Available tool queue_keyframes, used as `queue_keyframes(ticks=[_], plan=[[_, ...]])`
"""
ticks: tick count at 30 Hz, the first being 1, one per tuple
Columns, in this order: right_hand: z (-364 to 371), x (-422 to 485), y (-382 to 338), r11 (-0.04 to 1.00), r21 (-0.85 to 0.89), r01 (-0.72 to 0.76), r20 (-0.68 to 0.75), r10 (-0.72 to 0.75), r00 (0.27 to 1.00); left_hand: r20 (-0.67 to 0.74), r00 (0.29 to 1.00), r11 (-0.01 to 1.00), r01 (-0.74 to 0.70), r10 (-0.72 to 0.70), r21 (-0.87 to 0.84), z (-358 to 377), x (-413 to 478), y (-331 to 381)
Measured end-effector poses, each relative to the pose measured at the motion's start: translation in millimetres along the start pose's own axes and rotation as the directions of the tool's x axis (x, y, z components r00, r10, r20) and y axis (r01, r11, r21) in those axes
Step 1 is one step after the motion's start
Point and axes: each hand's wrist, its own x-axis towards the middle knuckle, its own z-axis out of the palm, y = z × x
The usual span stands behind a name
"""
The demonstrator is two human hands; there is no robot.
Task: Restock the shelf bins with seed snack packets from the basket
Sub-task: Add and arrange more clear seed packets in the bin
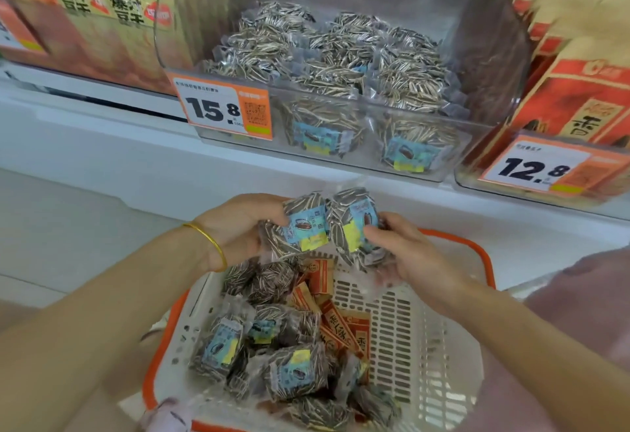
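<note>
Your left hand (pixel 238 227) grips the left packet (pixel 301 227) and your right hand (pixel 405 254) grips the right packet (pixel 354 227), the two side by side above the basket (pixel 426 329), just below the clear bin (pixel 491 50) of like packets. More seed packets (pixel 293 370) and red packets (pixel 344 329) lie in the basket

Left price tag (pixel 223 109) reads 15.8, right tag (pixel 535 167) 12.8.
</note>
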Motion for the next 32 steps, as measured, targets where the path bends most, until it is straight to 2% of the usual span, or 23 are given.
queue_keyframes(ticks=[4, 7, 12, 15, 18, 20, 23, 25, 27, 29, 30, 31, 32], plan=[[-3, 4, 4, 0.992, 0.115, 0.060, 0.046, -0.066, 0.997, 0.018, 1.000, 1.000, -0.018, 0.018, 0.004, 0, 3, -3], [-4, 5, 1, 0.989, 0.108, 0.105, 0.070, -0.112, 0.991, -0.006, 0.998, 0.998, -0.065, 0.065, 0.007, 0, 1, 3], [-7, 1, -8, 0.970, -0.140, 0.197, 0.025, -0.195, 0.980, -0.164, 0.975, 0.983, -0.128, 0.150, 0.133, -3, -5, 6], [-10, -4, -14, 0.914, -0.281, 0.292, 0.091, -0.277, 0.957, -0.128, 0.981, 0.984, -0.129, 0.145, 0.125, 2, -16, 6], [-3, -11, -21, 0.847, -0.416, 0.330, 0.154, -0.293, 0.944, -0.087, 0.981, 0.977, -0.163, 0.175, 0.136, 11, -31, 9], [4, -14, -25, 0.881, -0.320, 0.348, 0.196, -0.298, 0.934, -0.077, 0.976, 0.964, -0.184, 0.202, 0.191, 16, -40, 12], [14, -21, -44, 0.948, -0.039, 0.317, 0.333, -0.287, 0.898, -0.048, 0.959, 0.929, -0.256, 0.278, 0.267, 25, -54, 25], [22, -27, -69, 0.945, 0.008, 0.327, 0.422, -0.300, 0.855, -0.049, 0.939, 0.905, -0.313, 0.340, 0.288, 28, -64, 47], [27, -28, -102, 0.942, 0.047, 0.333, 0.420, -0.321, 0.849, -0.061, 0.907, 0.882, -0.388, 0.417, 0.266, 26, -75, 79], [28, -21, -137, 0.936, 0.174, 0.305, 0.375, -0.349, 0.859, -0.059, 0.852, 0.839, -0.497, 0.520, 0.223, 20, -80, 110], [29, -16, -154, 0.927, 0.241, 0.288, 0.353, -0.360, 0.863, -0.092, 0.792, 0.779, -0.561, 0.604, 0.280, 13, -78, 124], [28, -9, -171, 0.914, 0.299, 0.274, 0.327, -0.368, 0.870, -0.121, 0.701, 0.677, -0.605, 0.702, 0.419, 7, -72, 135], [28, 2, -185, 0.903, 0.332, 0.273, 0.287, -0.373, 0.882, -0.102, 0.587, 0.511, -0.592, 0.803, 0.623, -1, -63, 140]])
